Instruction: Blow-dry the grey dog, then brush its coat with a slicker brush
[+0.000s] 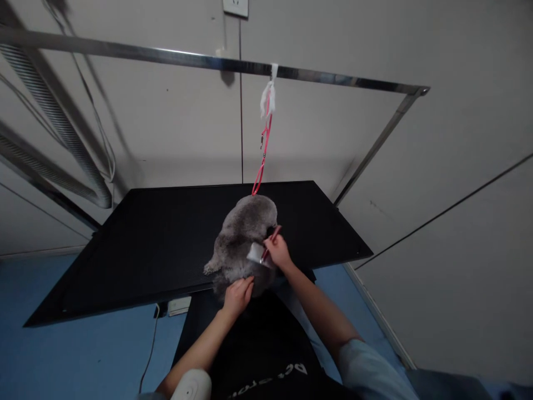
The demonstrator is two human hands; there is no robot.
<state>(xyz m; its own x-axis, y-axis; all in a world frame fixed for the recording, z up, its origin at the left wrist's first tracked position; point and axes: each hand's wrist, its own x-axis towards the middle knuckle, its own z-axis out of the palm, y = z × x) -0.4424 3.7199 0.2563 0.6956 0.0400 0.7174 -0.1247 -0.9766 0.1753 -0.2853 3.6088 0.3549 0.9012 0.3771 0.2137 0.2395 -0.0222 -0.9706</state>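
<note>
A grey, fluffy animal, seemingly a small dog [244, 225], is on the black table [166, 233] close to its near edge. The red loop [259, 180] of a cord hangs down to its upper end. My right hand [278, 253] is closed around the dark red handle of a slicker brush [256, 253], whose pale head lies against the grey fur. My left hand [239, 295] rests lower on the animal, fingers curled into its fur; whether they pinch a tuft is hard to see.
A metal bar [187, 58] spans above the table, with the red cord tied to it by white cloth [268, 100]. Ribbed grey hoses [62, 122] hang at the left. A wall socket [236, 6] is above. A cable [150, 347] runs down to the blue floor [104, 350].
</note>
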